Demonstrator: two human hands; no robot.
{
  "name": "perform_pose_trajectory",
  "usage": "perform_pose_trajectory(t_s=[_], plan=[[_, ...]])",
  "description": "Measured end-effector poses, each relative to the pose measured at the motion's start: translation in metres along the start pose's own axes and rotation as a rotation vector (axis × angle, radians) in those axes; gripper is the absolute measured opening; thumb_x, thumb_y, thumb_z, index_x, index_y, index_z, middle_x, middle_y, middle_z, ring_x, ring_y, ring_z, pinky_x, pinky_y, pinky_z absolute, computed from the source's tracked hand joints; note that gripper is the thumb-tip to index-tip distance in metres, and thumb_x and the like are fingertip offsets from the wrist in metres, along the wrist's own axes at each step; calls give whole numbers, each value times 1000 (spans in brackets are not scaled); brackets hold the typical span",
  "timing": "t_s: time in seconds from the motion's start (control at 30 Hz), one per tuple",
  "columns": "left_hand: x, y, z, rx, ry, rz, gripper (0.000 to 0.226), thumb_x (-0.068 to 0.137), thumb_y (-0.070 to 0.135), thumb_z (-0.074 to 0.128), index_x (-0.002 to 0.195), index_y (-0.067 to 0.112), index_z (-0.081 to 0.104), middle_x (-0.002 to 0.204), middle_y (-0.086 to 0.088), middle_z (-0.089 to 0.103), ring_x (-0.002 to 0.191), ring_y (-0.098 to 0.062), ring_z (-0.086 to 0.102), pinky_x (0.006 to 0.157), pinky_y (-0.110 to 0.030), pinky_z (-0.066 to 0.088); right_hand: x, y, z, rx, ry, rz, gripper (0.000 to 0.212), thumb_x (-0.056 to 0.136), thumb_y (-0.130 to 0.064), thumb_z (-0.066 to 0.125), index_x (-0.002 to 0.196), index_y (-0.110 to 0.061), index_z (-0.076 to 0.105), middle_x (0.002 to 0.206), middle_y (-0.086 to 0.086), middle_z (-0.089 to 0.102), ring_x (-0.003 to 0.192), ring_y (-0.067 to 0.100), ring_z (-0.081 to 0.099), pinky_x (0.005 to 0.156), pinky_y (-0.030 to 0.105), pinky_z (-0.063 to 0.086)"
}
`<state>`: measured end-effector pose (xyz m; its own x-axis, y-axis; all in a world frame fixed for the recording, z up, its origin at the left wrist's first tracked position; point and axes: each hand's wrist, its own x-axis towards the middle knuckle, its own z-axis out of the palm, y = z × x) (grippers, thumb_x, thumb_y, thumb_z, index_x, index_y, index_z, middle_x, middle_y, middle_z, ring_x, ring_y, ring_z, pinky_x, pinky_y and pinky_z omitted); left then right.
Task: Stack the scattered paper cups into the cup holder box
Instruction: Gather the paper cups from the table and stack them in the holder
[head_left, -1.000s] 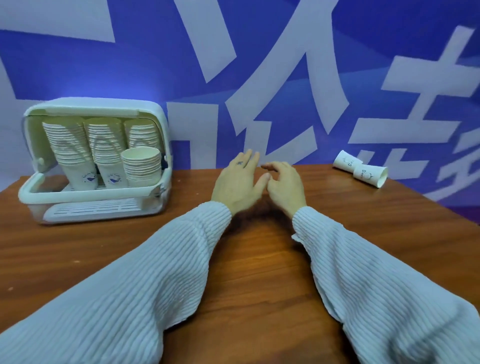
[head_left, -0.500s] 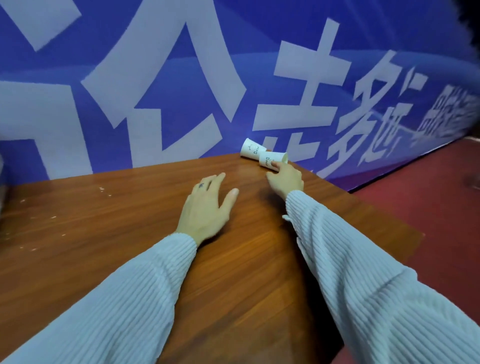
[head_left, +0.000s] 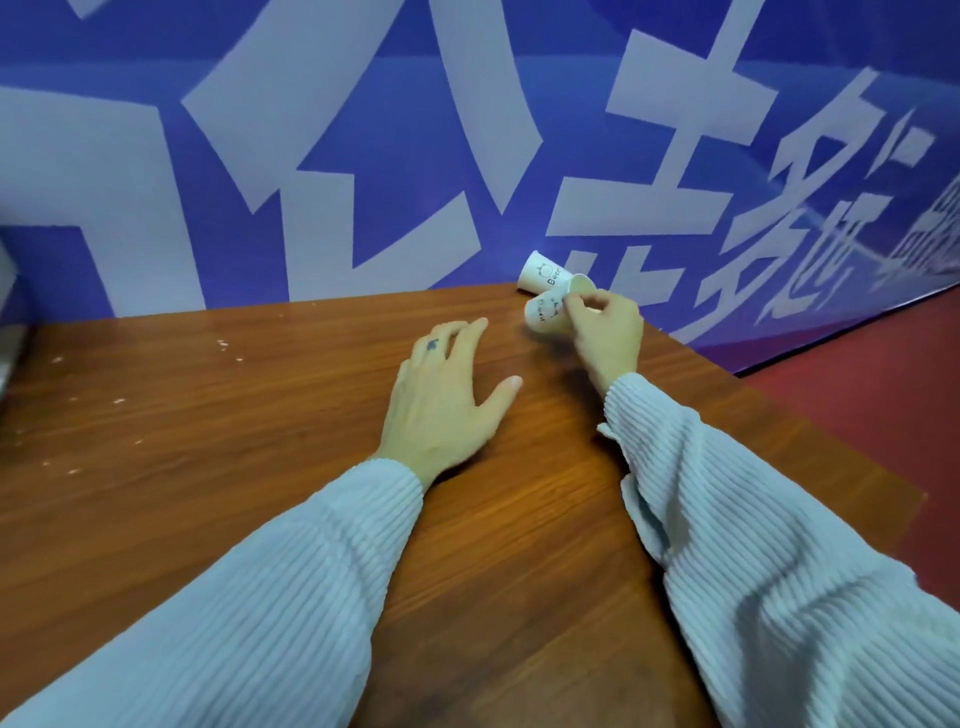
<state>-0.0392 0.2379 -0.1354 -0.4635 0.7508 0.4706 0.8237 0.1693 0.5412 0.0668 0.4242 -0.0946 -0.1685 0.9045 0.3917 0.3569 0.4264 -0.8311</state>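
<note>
Right now your right hand has its fingers curled round one paper cup, pinching it near the rim at the table's far edge. Just beyond your fingertips lies the second cup, on its side, touching the held one; two cups in all. Its print reads "Bet…", the rest hidden. Your left hand rests flat, fingers spread, holding nothing, near the cups. Large white characters cover the blue banner behind.

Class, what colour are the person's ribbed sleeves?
Pale blue-white, on both sleeves; the head view shows them best.
</note>
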Motion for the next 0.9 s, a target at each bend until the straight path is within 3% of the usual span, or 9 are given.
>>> perform_pose_trajectory(t_s=[0.13, 0.2, 0.27, 0.33, 0.4, 0.47, 0.63, 0.77, 0.9], plan=[[0, -1, 0, 54, 92, -19, 113, 80, 57, 76, 162, 35, 1, 169, -3, 13, 157, -25, 9, 125, -48, 14, -48, -23, -6, 310, -357, -97, 14, 90, -19, 70, 87, -9, 79, 93, 5, 78, 95, 20, 73, 86, 40, 58], [1, -5, 3, 63, 127, -19, 117, 79, 49, 80, 162, 32, -1, 160, -7, 33, 148, -28, 31, 123, -48, 22, -62, -31, -4, 364, -505, -164, 19, 94, -13, 67, 84, 0, 76, 88, 13, 75, 88, 20, 69, 88, 39, 55], [2, -7, 5, 72, 145, -33, 106, 84, 44, 77, 163, 24, 9, 141, -5, 51, 127, -25, 51, 112, -43, 35, -55, -36, 2, 372, -443, -207, 32, 99, -17, 62, 77, 4, 73, 80, 15, 72, 83, 19, 65, 93, 40, 53], [4, -8, 7, 52, 157, -58, 98, 88, 45, 73, 162, 22, 14, 140, -3, 50, 124, -23, 52, 105, -39, 40, -27, -36, 14, 310, -291, -221, 36, 99, -22, 59, 71, -2, 72, 76, 13, 72, 77, 19, 65, 93, 46, 54], [4, -7, 7, 12, 159, -65, 95, 89, 48, 71, 162, 22, 16, 142, -1, 46, 126, -21, 50, 104, -37, 41, 12, -31, 31, 113, -194, -212, 28, 95, -28, 58, 80, -10, 73, 83, 5, 74, 81, 15, 65, 91, 47, 55], [5, -9, 9, -14, 169, -73, 95, 90, 51, 70, 162, 25, 14, 143, 1, 44, 128, -18, 48, 104, -35, 40, 51, -19, 48, -220, -213, -210, 23, 93, -32, 59, 107, -21, 73, 109, -1, 73, 104, 17, 66, 97, 41, 53], [8, -11, 14, -46, 173, -68, 96, 90, 54, 68, 162, 30, 9, 144, 6, 41, 129, -13, 45, 104, -30, 38, 114, 15, 85, -870, -306, -293, 58, 100, -31, 56, 155, -32, 40, 164, 15, 31, 145, 39, 38, 112, 51, 38], [10, -16, 17, -72, 212, -79, 97, 90, 54, 68, 162, 32, 7, 144, 8, 41, 129, -11, 44, 106, -32, 38, 140, 27, 111, -1258, -323, -550, 53, 101, -27, 59, 152, -33, 44, 170, 17, 12, 154, 39, 19, 122, 52, 25], [10, -19, 17, -87, 221, -96, 97, 90, 54, 68, 162, 32, 8, 142, 8, 41, 127, -12, 46, 105, -33, 41, 139, 21, 119, -1368, -256, -671, 27, 100, -23, 59, 125, -18, 68, 149, 15, 45, 138, 38, 41, 110, 48, 38]])
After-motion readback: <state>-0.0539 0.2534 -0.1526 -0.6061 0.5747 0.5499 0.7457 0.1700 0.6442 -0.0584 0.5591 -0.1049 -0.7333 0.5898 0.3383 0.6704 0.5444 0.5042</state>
